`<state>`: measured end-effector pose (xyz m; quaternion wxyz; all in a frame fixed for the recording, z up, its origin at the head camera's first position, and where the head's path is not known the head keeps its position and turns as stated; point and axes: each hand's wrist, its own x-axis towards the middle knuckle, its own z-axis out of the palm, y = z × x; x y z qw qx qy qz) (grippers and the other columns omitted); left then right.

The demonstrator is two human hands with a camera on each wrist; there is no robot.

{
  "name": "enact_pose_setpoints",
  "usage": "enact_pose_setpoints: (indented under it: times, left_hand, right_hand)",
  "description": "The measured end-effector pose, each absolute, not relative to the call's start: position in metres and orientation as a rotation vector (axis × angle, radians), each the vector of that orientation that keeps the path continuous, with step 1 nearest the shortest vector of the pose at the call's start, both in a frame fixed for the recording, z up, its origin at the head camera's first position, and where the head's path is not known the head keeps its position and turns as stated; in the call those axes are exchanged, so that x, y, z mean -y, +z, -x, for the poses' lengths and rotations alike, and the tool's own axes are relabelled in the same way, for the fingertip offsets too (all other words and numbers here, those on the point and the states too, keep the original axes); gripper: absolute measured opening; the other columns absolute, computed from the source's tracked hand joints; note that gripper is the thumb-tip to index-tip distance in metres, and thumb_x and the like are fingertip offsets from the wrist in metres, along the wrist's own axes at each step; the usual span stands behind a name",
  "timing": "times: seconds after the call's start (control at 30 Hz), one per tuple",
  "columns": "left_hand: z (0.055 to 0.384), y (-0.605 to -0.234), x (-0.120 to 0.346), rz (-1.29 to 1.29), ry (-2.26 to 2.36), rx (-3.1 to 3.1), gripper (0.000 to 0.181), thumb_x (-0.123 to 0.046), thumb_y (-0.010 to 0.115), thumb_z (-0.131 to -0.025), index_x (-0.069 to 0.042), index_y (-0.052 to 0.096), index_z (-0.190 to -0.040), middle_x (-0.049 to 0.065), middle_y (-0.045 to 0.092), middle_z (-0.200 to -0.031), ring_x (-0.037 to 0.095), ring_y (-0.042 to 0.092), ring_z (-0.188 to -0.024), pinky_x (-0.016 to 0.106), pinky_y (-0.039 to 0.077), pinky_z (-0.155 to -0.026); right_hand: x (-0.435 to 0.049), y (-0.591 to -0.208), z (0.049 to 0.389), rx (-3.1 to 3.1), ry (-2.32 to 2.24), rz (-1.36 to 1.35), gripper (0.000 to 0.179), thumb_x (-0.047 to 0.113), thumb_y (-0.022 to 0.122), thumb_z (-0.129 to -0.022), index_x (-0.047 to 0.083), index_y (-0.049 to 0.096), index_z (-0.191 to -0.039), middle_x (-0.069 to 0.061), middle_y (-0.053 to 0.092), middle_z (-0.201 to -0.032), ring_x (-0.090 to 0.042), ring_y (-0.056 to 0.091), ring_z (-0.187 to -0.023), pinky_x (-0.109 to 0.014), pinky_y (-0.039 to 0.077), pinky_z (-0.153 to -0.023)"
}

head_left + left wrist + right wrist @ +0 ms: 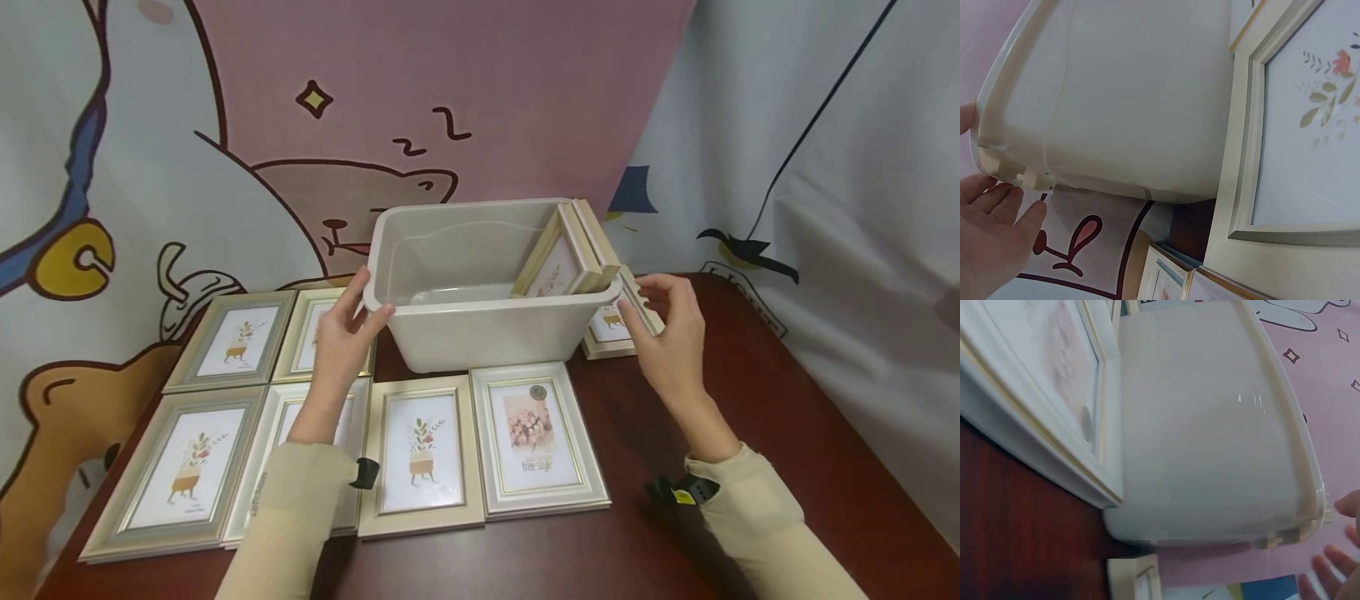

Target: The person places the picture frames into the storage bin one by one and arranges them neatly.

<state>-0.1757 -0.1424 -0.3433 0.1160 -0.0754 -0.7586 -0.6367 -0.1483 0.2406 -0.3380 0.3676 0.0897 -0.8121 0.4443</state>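
A light grey plastic bin stands behind the front row of picture frames. My left hand holds its left front corner, thumb on the front and fingers round the end. Beyond the bin's right end, my right hand has thumb and fingers spread apart. In the right wrist view, a small gap shows between those fingers and the rim. Two cream picture frames lean inside the bin at its right end, the nearer frame showing its picture, the other frame behind it.
Picture frames lie face up left and in front, including a grey-green frame, a cream frame and a white frame with a flower print. Another frame lies right of the bin. A cartoon-printed cloth hangs behind the dark red table.
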Motion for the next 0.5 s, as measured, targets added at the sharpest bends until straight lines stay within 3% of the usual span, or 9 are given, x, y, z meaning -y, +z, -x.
enact_pose_setpoints:
  times: [0.07,0.17,0.33,0.43,0.5]
  left_hand:
    - [0.176,-0.343,0.143,0.219,-1.868,2.213,0.064,-0.015,0.067,-0.095,-0.010,0.039,-0.153,0.000,0.035,-0.161,0.014,0.032,-0.150,0.034,0.031,-0.123]
    - [0.176,-0.342,0.144,0.220,-1.864,2.209,0.064,-0.014,0.067,-0.095,-0.009,0.039,-0.153,0.000,0.036,-0.161,0.015,0.032,-0.150,0.034,0.032,-0.123]
    - [0.176,-0.342,0.144,0.211,-1.855,2.209,0.064,-0.014,0.067,-0.095,-0.009,0.039,-0.153,0.000,0.036,-0.161,0.015,0.032,-0.150,0.033,0.032,-0.123]
    - [0.176,-0.343,0.144,0.215,-1.863,2.214,0.064,-0.015,0.067,-0.095,-0.010,0.039,-0.153,0.000,0.036,-0.161,0.014,0.032,-0.150,0.032,0.032,-0.123]
    - [0.176,-0.343,0.144,0.223,-1.869,2.214,0.064,-0.015,0.066,-0.096,-0.010,0.039,-0.153,-0.001,0.035,-0.161,0.014,0.032,-0.150,0.032,0.032,-0.123]
  right_hand:
    - [-0.243,-0.344,0.146,2.183,1.208,-0.171,0.028,0.005,0.071,-0.090,-0.004,0.062,-0.114,-0.016,0.065,-0.108,0.005,0.058,-0.093,-0.004,0.048,-0.079]
    - [-0.248,-0.355,0.146,2.448,1.305,-0.144,0.026,0.013,0.068,-0.094,-0.002,0.063,-0.114,-0.016,0.068,-0.111,0.006,0.061,-0.088,-0.007,0.050,-0.073]
    - [-0.250,-0.381,0.156,2.885,1.632,-0.272,0.046,0.020,0.062,-0.099,-0.008,0.053,-0.134,-0.029,0.060,-0.126,-0.016,0.066,-0.102,-0.030,0.062,-0.081]
    - [-0.247,-0.395,0.161,3.010,1.749,-0.260,0.055,0.020,0.064,-0.097,-0.011,0.046,-0.140,-0.029,0.059,-0.121,-0.024,0.067,-0.102,-0.040,0.063,-0.083]
    - [-0.243,-0.401,0.164,3.067,1.716,-0.233,0.058,0.020,0.067,-0.095,-0.011,0.045,-0.140,-0.024,0.061,-0.114,-0.022,0.068,-0.095,-0.039,0.064,-0.079]
